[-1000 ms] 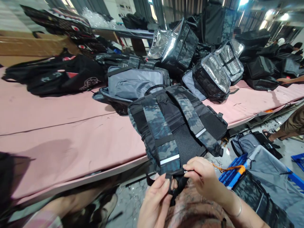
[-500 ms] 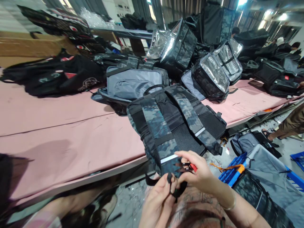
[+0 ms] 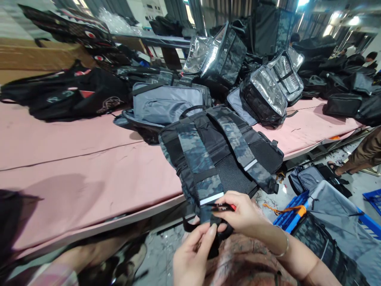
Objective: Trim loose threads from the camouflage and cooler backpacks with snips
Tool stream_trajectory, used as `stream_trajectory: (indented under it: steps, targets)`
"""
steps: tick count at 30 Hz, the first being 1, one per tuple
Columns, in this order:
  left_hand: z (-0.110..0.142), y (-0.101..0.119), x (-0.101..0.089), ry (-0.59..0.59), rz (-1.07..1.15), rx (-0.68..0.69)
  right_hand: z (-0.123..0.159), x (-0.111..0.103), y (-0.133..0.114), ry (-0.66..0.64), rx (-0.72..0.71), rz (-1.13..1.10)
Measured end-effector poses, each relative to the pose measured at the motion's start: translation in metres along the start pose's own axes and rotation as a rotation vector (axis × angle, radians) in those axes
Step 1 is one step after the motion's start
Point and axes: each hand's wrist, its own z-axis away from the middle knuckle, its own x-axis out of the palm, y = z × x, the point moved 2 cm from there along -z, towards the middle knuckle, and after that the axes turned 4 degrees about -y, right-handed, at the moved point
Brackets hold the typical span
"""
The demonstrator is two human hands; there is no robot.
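Observation:
A camouflage backpack [image 3: 238, 174] lies with its straps up, hanging over the edge of the pink-covered table. My left hand [image 3: 195, 246] pinches a black webbing strap [image 3: 216, 221] just below the backpack's lower edge. In my right hand [image 3: 245, 214] are small thread snips [image 3: 220, 207] with a red part at the grip; their dark blades point left, close together, over the end of the shoulder strap [image 3: 205, 180]. The fingertips of both hands nearly meet at the webbing. Where the webbing runs beneath the fingers is hidden.
Behind the backpack sit an open grey-lined bag [image 3: 169, 99] and a silver-lined bag [image 3: 264, 95]. Black bags [image 3: 77, 99] lie at the left on the pink table [image 3: 89, 171]. A blue crate [image 3: 293, 210] with bags stands on the floor at right, near another person's legs [image 3: 361, 153].
The snips have moved slightly left and their blades, apart before, are now close together. My left fingers have shifted their pinch on the black webbing. The backpack stays in place.

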Motion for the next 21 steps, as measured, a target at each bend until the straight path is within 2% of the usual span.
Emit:
stream_trajectory:
  steps: [3,6,10,15,18,21]
  targets:
    - [-0.003,-0.004,-0.004,0.004,0.019,-0.021,0.007,-0.007,0.002,0.099,-0.012,0.055]
    - [-0.006,-0.005,-0.007,0.006,0.036,-0.019,0.016,-0.016,0.006,0.136,-0.19,0.215]
    - [-0.007,0.0,-0.007,0.017,0.017,0.008,0.027,-0.023,0.013,0.022,-0.425,0.442]
    - [-0.001,0.013,-0.003,0.025,-0.097,0.026,0.028,-0.031,0.01,-0.065,-0.447,0.664]
    - [0.0,0.014,-0.004,0.018,-0.165,0.055,0.025,-0.039,0.003,-0.126,-0.468,0.716]
    - [-0.004,0.011,-0.007,-0.069,-0.213,0.095,0.022,-0.046,0.0,-0.213,-0.506,0.736]
